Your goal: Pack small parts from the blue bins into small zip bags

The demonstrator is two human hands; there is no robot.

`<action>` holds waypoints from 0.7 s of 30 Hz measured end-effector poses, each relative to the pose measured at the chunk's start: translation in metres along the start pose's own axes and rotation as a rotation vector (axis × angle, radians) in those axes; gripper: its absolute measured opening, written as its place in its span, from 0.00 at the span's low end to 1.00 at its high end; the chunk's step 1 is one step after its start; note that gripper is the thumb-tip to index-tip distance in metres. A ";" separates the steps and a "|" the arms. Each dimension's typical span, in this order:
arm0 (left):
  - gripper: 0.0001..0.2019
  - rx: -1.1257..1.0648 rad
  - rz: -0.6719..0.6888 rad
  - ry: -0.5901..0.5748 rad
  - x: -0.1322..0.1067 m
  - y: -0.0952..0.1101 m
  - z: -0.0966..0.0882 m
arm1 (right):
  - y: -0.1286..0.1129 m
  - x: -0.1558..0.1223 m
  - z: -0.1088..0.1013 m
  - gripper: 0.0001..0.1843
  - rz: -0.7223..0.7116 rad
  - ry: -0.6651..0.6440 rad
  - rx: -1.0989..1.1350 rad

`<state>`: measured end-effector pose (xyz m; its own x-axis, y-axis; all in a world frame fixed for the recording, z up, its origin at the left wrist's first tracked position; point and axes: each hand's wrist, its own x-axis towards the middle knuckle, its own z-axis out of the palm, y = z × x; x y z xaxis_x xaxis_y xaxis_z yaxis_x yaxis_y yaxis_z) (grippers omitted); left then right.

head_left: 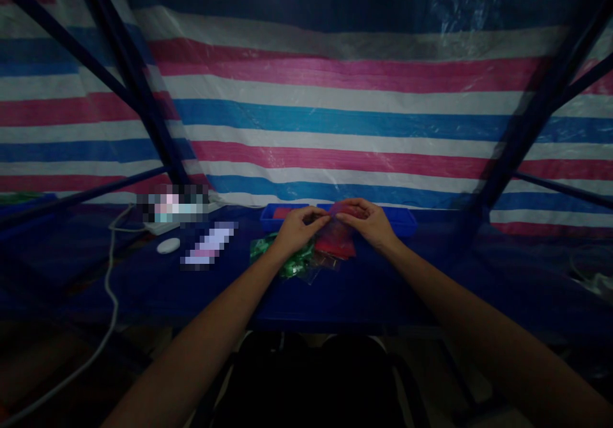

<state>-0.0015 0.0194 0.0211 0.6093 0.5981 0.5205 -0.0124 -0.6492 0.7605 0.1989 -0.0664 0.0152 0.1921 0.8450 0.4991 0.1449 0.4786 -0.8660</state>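
Left hand and right hand both pinch the small red translucent plastic bag held between them, just above the green packets.

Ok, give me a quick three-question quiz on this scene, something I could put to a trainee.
1. True or false: the left hand and the right hand both pinch the red bag.
2. Multiple choice: the green packets lie A) on a chair, B) on the table below the left hand, C) on the floor.
3. Fill in: the white cable hangs off the table's ___ side.

Key: 1 true; 2 B; 3 left.
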 end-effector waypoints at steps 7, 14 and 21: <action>0.16 0.080 -0.017 0.006 -0.003 0.002 -0.001 | -0.001 0.003 -0.008 0.23 -0.041 0.051 -0.111; 0.12 0.174 0.005 -0.026 -0.003 0.003 -0.001 | 0.000 -0.002 -0.011 0.23 -0.121 -0.021 -0.457; 0.13 0.285 0.070 0.012 -0.006 0.012 0.000 | 0.000 -0.001 -0.013 0.20 -0.142 0.075 -0.522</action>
<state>-0.0051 0.0080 0.0268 0.6056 0.5516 0.5736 0.1705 -0.7940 0.5836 0.2110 -0.0698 0.0150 0.2019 0.7520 0.6275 0.6335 0.3884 -0.6692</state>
